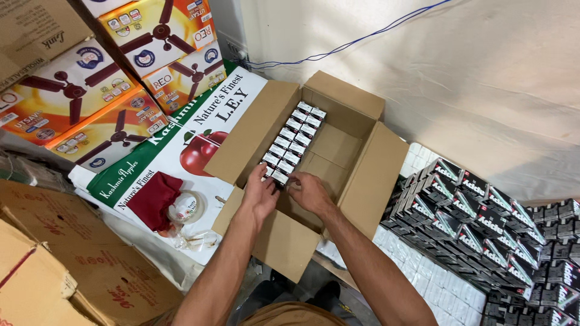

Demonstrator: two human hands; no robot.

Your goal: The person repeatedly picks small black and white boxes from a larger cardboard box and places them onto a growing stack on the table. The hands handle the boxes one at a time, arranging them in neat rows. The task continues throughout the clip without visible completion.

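Grip of both hands, left hand [261, 192] and right hand [308, 189], pinches shut on small black-and-white boxes [279, 177] at the near row end inside the open carton [362, 163]; risk: crooked seating could jam the rows.

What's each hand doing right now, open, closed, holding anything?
Left hand: fingers curled on the small boxes at the near end of the rows in the carton; grip cannot be told.
Right hand: fingers bent at the same boxes; cannot be told.

open brown carton [362, 175]; black-white small boxes [293, 142] inside
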